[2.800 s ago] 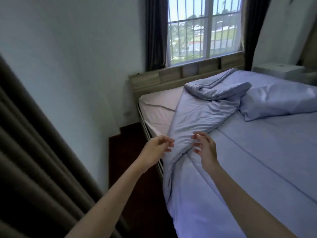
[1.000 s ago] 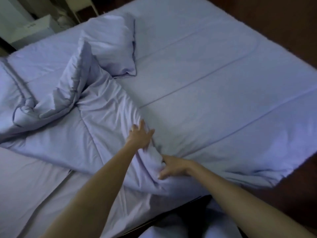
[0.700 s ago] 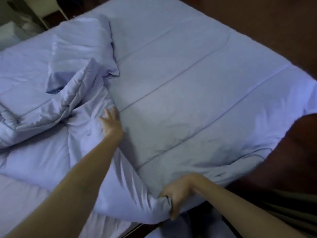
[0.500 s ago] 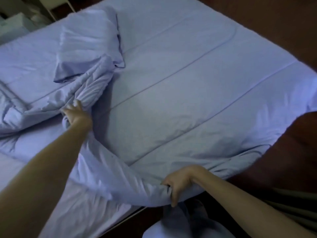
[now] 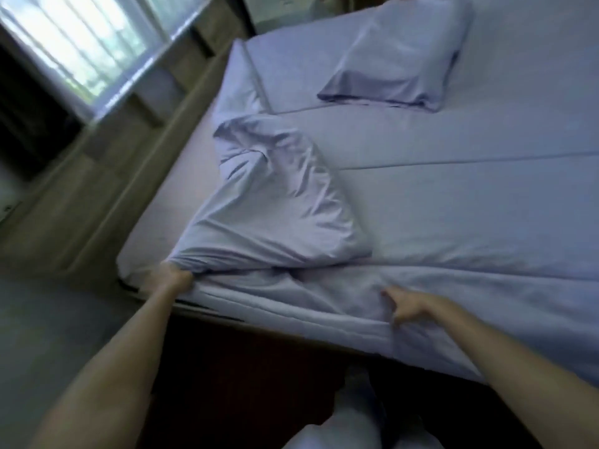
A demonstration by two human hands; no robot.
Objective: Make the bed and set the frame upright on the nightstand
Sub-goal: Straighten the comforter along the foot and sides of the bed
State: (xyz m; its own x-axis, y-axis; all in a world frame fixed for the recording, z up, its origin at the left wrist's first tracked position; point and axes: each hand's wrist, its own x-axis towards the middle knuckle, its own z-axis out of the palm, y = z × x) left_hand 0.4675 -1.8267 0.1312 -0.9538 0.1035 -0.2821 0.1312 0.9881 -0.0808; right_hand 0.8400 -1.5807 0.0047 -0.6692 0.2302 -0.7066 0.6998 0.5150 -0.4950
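While there's only the one head view here, it covers most of the bed (image 5: 155, 222): one lavender comforter (image 5: 453, 215), one pillow (image 5: 398, 56) at the far right, one wooden headboard (image 5: 107, 163) running along the left side, and one window (image 5: 74, 43) behind it at the far left. Two bare hands, two forearms. No brands, labels or writing I can read anywhere, and the whole shot is pretty motion-blurred.

Grip-wise: the left hand (image 5: 171, 277) is clenched tight around a bunched corner of the comforter, right at the near left corner of the mattress, with the fabric stretched in a rumpled fold from that fist toward the middle of the bed. The right hand (image 5: 411, 306) sits on the near edge of the comforter, fingers (image 5: 387, 294) curled loosely against the cloth; I can't tell if it's actually pinching any fabric or just resting on it.

The comforter lies flat over the right part of the bed and hangs a bit over the near edge. Bare sheet shows along the left strip by the headboard. The pillow lies flat on top of the bedding. Light trousers (image 5: 353, 426) and dark floor (image 5: 246, 367) at the bottom.
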